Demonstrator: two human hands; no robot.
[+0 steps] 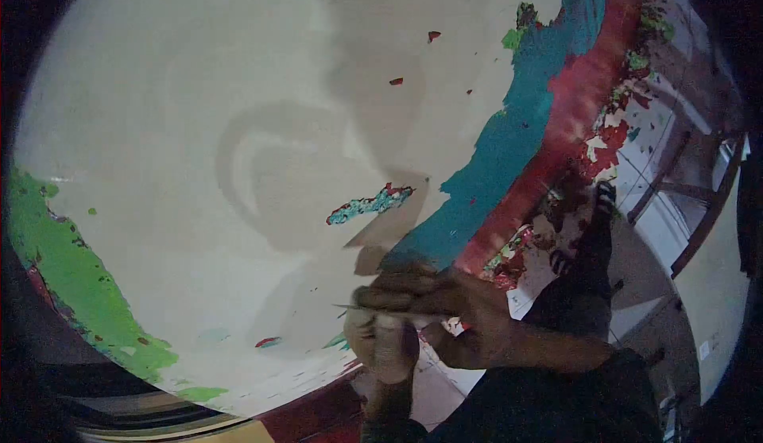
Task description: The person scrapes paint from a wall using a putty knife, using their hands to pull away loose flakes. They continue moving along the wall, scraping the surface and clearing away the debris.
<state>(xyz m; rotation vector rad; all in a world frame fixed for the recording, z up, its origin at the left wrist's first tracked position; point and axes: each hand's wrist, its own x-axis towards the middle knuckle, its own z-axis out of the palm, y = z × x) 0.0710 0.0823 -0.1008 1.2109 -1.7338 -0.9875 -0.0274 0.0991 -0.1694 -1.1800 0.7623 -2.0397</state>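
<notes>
Dark sleeve (556,387) in foreground; right hand (453,304) and left hand (385,344), fingers curled closed together around a thin flat scraper blade (354,308), its edge against the smooth cream wall (199,165) with flaking teal, red and green paint.

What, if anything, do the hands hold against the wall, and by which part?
Both hands grip a thin flat-bladed tool, seemingly a scraper, by its handle end; its blade tip points left at the wall.

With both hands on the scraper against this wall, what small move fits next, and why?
Probably push the scraper up-left toward the teal paint flake. Both hands hold the blade at the pale wall, and that patch is the nearest old paint left above it.
</notes>
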